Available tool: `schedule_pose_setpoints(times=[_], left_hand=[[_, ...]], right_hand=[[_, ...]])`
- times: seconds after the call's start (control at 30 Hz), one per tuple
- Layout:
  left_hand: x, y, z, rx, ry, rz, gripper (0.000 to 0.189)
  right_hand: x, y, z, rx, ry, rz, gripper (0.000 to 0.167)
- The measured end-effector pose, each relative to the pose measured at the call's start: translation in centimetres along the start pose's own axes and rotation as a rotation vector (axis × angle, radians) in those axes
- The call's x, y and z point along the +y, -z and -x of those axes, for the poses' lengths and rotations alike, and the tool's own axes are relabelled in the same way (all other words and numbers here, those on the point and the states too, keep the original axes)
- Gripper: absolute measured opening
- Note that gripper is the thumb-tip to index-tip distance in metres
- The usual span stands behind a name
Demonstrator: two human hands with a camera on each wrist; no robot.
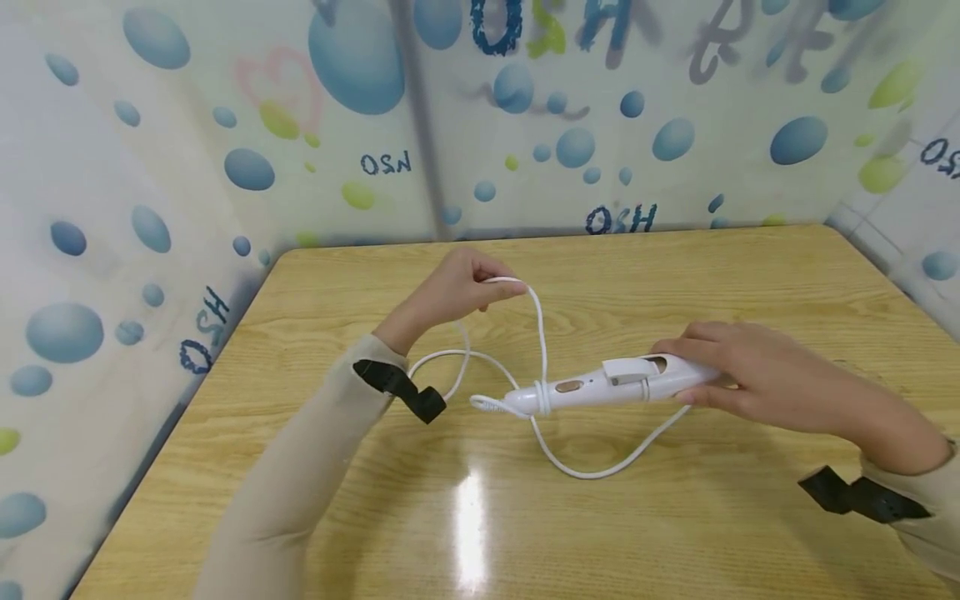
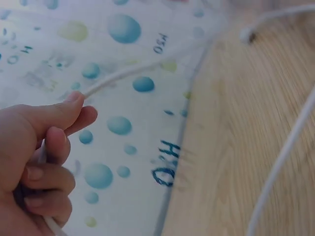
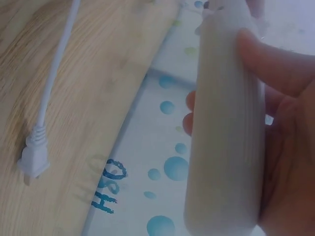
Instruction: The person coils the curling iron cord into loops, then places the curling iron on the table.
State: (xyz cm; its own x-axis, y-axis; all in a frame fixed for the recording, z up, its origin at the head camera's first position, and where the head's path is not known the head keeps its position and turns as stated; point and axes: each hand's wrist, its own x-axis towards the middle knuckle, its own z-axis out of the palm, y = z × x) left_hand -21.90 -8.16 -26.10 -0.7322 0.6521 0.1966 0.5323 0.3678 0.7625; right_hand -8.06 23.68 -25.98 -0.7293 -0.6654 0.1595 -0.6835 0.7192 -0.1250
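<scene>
A white curling iron, with a brown button and a raised lever, is held above the table, its thick end in my right hand. In the right wrist view the thumb and fingers wrap round its smooth white body. White power cord is wound round the handle near its narrow end. My left hand pinches that cord between thumb and fingers, and a taut stretch runs down to the windings. In the left wrist view the cord also passes through the curled fingers.
Loose cord loops across the wooden table. Its two-pin plug lies on the wood in the right wrist view; in the head view, the right hand hides it. A bubble-patterned curtain hangs behind the table and along its sides.
</scene>
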Motion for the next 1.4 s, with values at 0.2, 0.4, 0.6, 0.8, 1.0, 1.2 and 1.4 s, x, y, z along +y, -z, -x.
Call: schedule_pose_setpoints(times=[0.2, 0.4, 0.6, 0.8, 1.0, 1.2, 1.4], left_hand=[[2.3, 0.2, 0.8, -0.076, -0.092, 0.074, 0.017], [4.5, -0.6, 2.1, -0.142, -0.164, 0.13, 0.017], [6.2, -1.6, 3.3, -0.191, -0.149, 0.185, 0.021], [6.8, -2.3, 4.3, -0.179, -0.183, 0.138, 0.023], [6.4, -3.2, 5.3, -0.143, -0.218, 0.078, 0.027], [6.0, -3.9, 5.7, -0.096, -0.249, 0.045, 0.03], [5.7, -4.1, 6.1, -0.042, -0.285, 0.036, 0.029]], right_hand=[[0.4, -0.5, 0.0, -0.053, -0.091, 0.033, 0.046], [0.7, -0.6, -0.1, -0.047, -0.188, 0.085, 0.048], [0.8, -0.7, -0.4, 0.028, -0.227, 0.145, 0.047], [0.7, -0.7, -0.5, 0.125, -0.283, 0.152, 0.048], [0.9, -0.7, -0.3, 0.252, -0.359, 0.079, 0.047], [1.2, -0.8, -0.1, 0.339, -0.376, 0.051, 0.046], [1.2, -0.6, -0.1, 0.429, -0.374, 0.057, 0.043]])
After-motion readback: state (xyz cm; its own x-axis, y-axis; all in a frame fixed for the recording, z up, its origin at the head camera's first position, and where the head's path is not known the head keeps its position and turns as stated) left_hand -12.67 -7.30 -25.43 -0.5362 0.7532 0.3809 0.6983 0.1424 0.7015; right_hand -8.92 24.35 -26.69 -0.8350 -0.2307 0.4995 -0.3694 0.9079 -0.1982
